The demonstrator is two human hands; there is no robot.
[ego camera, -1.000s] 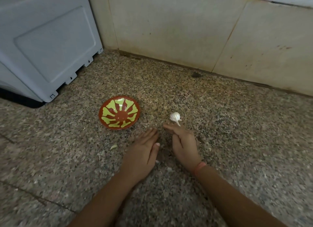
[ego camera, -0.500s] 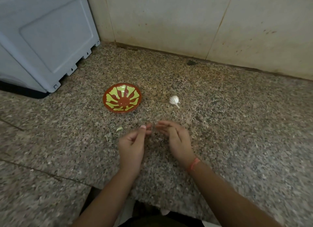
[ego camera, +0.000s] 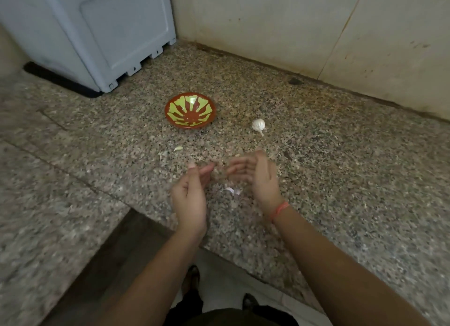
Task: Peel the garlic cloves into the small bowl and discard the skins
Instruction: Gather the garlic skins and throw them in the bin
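Note:
A small red bowl with a yellow-green sunburst pattern sits on the granite counter and looks empty. A white garlic bulb lies to its right. A single pale clove or skin piece lies in front of the bowl. Bits of pale skin lie on the counter between my hands. My left hand and my right hand hover just above the counter, palms turned toward each other, fingers relaxed and blurred. I see nothing held in either hand.
A grey plastic appliance stands at the back left. A tiled wall closes the back, with a dark speck at its foot. The counter's front edge runs below my wrists, with floor and feet beneath.
My hands lifted off the counter, drew back from the bulb and turned palm to palm. Pale skin bits now show on the counter between them.

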